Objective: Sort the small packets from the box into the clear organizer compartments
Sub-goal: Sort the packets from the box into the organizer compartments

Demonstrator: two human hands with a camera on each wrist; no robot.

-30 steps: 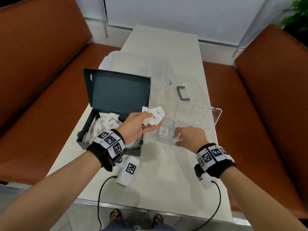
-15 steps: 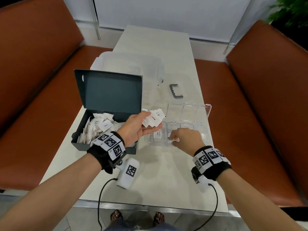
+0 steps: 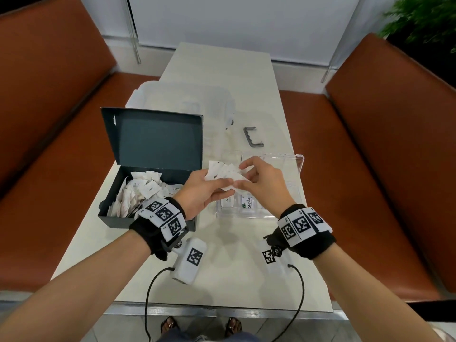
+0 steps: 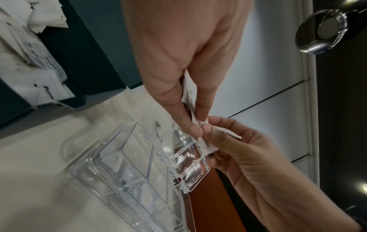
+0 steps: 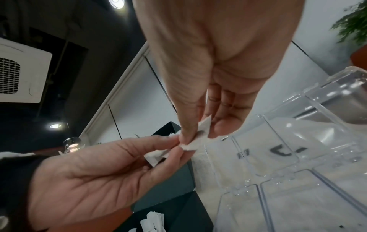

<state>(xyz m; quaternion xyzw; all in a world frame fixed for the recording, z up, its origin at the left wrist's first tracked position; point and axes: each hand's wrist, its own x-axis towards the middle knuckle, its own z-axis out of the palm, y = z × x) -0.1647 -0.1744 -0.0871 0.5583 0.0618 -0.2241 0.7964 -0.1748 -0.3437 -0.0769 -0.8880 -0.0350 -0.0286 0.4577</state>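
Note:
My left hand [image 3: 209,188] holds a fan of small white packets [image 3: 223,172] above the left edge of the clear organizer [image 3: 298,166]. My right hand [image 3: 249,174] meets it there and pinches one packet [image 5: 204,127] of the fan between thumb and fingers. The dark box [image 3: 138,215] stands open at the left, with several white packets [image 3: 145,188] inside. The organizer's near compartments hold a packet marked Stevia [image 3: 248,202] and another packet [image 3: 228,201] beside it. In the left wrist view the organizer [image 4: 139,164] lies below both hands.
A clear storage bin [image 3: 182,102] stands behind the box, with a grey handle piece [image 3: 253,137] to its right on the white table [image 3: 222,267]. Orange benches [image 3: 382,144] flank the table. Two wrist cables hang over the near table edge.
My right hand has lifted out of the organizer's near compartments and come up to the fan of packets in my left hand. It now pinches one of them.

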